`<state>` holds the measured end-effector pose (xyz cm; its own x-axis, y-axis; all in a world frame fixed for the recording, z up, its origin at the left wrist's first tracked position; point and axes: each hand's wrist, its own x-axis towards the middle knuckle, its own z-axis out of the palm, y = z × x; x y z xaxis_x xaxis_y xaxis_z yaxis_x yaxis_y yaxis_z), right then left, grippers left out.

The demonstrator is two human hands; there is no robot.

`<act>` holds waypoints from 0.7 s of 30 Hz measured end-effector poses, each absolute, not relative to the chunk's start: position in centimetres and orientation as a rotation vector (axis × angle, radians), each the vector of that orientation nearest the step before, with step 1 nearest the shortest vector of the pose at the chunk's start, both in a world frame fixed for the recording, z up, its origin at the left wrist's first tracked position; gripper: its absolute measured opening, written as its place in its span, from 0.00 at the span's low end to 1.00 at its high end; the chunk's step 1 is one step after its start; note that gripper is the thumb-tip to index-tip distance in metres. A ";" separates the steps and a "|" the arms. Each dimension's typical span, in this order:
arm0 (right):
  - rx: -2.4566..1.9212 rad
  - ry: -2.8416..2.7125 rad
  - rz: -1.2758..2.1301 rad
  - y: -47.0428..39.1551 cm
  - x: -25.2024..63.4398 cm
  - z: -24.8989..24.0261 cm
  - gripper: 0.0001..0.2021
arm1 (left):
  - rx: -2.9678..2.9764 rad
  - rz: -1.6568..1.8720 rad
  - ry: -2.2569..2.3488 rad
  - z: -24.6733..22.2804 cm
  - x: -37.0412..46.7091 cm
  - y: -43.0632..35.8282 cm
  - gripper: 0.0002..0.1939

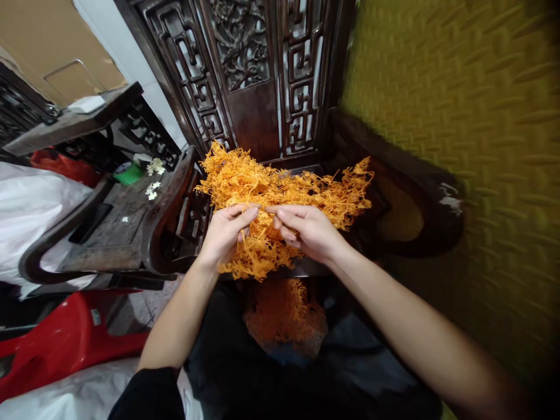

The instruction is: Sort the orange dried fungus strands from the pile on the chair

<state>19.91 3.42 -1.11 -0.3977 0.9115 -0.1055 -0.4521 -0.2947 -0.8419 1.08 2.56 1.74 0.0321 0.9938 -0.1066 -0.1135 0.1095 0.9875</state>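
A tangled heap of orange, frilly plastic-looking sprigs [254, 184] spreads over the seat of a dark carved wooden chair [256, 119]. In front of the heap, my left hand [225, 230] pinches a thin orange stem between thumb and forefinger. My right hand [306, 228] closes its thumb and fingers on the same stem, the fingertips of both hands nearly meeting. Part of an orange sprig hangs below my left hand. Fingers hide the exact spot where the stem is gripped.
More orange material [284, 315] lies low between my legs. Left stands another wooden chair with a green tape roll [128, 173] and small pale flower pieces [152, 191]. A red plastic chair [65, 338] and white sack [30, 216] are nearby. A yellow textured surface [459, 116] borders the right.
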 end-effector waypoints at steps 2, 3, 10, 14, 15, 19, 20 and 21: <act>-0.746 -1.001 1.804 3.4 19.7 -1.6 0.20 | 1.046 1.208 1.161 1.6 1.1 2.7 0.16; -0.741 -1.026 1.789 3.4 19.6 -1.7 0.21 | 1.044 1.225 1.172 1.6 1.2 2.8 0.17; -0.825 -1.371 1.349 2.5 18.7 -0.8 0.16 | 1.126 1.234 1.212 1.5 2.5 2.3 0.17; -0.834 -1.314 1.252 2.4 18.2 -0.6 0.17 | 1.148 1.316 1.154 1.8 3.3 1.6 0.15; -0.840 -1.252 1.261 2.8 18.5 -0.7 0.17 | 1.137 1.325 1.130 2.1 3.1 1.5 0.15; -0.841 -0.726 1.064 5.8 22.8 -0.4 0.17 | 1.140 1.489 1.060 3.1 1.4 1.3 0.13; -0.825 -0.651 0.994 6.4 24.1 -0.2 0.18 | 1.195 1.494 1.087 3.2 1.0 1.3 0.12; -0.815 -0.621 0.948 6.9 25.3 0.0 0.19 | 1.280 1.443 1.135 3.3 0.7 1.3 0.11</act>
